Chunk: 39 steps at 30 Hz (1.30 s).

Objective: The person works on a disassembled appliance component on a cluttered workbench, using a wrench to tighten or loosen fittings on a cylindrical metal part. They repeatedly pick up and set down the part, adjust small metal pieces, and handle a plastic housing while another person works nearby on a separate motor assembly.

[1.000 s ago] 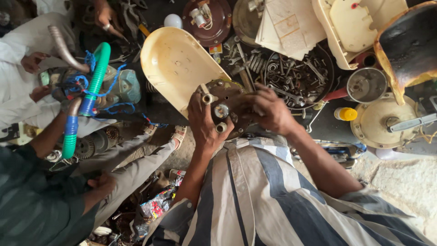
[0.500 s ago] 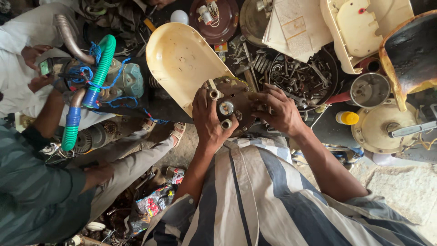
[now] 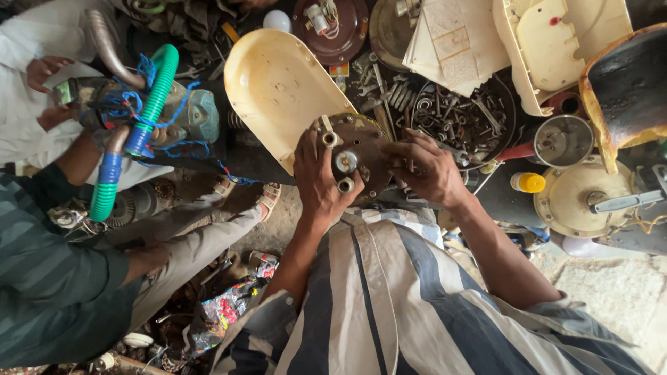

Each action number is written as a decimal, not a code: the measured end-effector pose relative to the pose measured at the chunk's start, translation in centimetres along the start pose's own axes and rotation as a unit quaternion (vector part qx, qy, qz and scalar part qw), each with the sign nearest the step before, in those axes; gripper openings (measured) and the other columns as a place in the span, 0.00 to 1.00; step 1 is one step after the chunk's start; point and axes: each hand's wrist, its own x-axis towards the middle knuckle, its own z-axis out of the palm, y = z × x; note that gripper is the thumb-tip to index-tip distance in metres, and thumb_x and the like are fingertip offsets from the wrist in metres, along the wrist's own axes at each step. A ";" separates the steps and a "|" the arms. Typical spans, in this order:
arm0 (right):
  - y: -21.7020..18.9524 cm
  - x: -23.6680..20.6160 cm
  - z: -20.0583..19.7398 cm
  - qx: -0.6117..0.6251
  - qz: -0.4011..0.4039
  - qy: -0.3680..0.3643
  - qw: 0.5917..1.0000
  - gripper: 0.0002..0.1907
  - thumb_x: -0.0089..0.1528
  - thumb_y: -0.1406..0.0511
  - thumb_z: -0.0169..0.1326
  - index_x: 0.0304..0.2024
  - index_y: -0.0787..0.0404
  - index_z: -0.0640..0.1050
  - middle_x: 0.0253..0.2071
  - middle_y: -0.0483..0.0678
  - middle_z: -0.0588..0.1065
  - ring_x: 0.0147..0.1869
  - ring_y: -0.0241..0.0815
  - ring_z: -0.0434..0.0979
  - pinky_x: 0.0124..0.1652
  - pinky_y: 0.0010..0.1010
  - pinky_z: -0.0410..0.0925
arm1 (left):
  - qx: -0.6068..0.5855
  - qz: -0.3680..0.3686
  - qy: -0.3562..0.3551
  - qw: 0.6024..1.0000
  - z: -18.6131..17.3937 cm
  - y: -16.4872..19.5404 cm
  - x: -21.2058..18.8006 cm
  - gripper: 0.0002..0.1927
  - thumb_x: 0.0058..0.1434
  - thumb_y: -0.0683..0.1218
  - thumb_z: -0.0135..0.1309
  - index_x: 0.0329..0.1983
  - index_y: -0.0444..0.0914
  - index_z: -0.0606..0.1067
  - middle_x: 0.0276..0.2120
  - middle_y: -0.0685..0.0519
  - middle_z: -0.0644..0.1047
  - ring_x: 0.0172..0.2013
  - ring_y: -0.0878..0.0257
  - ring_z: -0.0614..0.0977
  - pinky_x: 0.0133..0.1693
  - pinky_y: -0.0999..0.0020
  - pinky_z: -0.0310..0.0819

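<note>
Gripping a round, rusty brown motor housing [image 3: 358, 163] from both sides, the person in the striped shirt holds it just above their lap, against the lower edge of a cream plastic cover [image 3: 278, 90]. The left hand [image 3: 321, 182] clasps the housing's left side, thumb and fingers curled over its face beside the small metal hub at its middle. The right hand [image 3: 427, 170] presses on the housing's right rim, its fingers bent and closed onto the edge. Right of the housing lies a dark round tray of screws and loose metal parts [image 3: 462, 118], and farther right a small yellow-capped bottle [image 3: 526, 182] sits beside a cream disc with a shaft [image 3: 590, 198]. Above the housing, past the cover, a brown round base with wiring [image 3: 332, 28] rests next to folded papers [image 3: 451, 45]. Well left of the housing, another person's hands work at a pump with a green corrugated hose [image 3: 156, 97] tied in blue cord.
</note>
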 end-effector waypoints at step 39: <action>-0.7 -0.5 -0.3 0.035 0.046 -0.006 0.998 0.27 0.58 0.68 0.67 0.59 0.58 0.77 0.45 0.48 0.81 0.49 0.47 0.83 0.47 0.37 0.76 | -0.012 0.038 0.001 0.999 -0.1 -0.5 0.6 0.42 0.51 0.52 0.64 0.67 0.31 0.64 0.68 0.31 0.61 0.66 0.32 0.65 0.65 0.38 0.62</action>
